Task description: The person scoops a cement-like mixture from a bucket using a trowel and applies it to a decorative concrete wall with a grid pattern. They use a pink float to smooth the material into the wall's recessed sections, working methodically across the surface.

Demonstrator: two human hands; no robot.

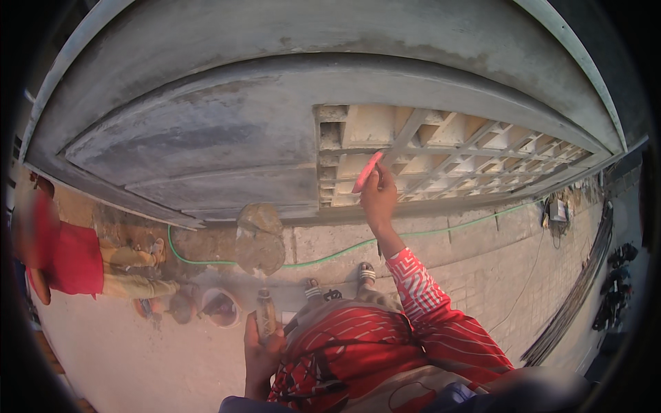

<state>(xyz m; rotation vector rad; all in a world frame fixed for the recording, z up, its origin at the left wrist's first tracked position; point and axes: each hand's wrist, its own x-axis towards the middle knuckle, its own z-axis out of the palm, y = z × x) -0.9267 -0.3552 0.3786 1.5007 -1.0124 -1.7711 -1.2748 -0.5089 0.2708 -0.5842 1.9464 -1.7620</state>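
Observation:
My right hand (380, 199) is raised in front of the wall, its fingers closed on a flat pink-red pad (368, 172) seen nearly edge-on. The pad is at the left part of a grey lattice panel (413, 131) with square recesses; whether it touches the bars I cannot tell. Low on the left, beside my body, my left hand (264, 344) is wrapped round a small bottle (266, 310) held upright. Left of the lattice lies a smooth grey plastered panel (227, 138) with darker patches.
A green hose (330, 257) runs along the wall's foot, past a round, mud-coloured mass (260, 237). A bucket (221, 308) stands on the left, near a person in red (72, 258). Long thin rods (575, 296) lie at the right. My sandalled feet (366, 274) are below the wall.

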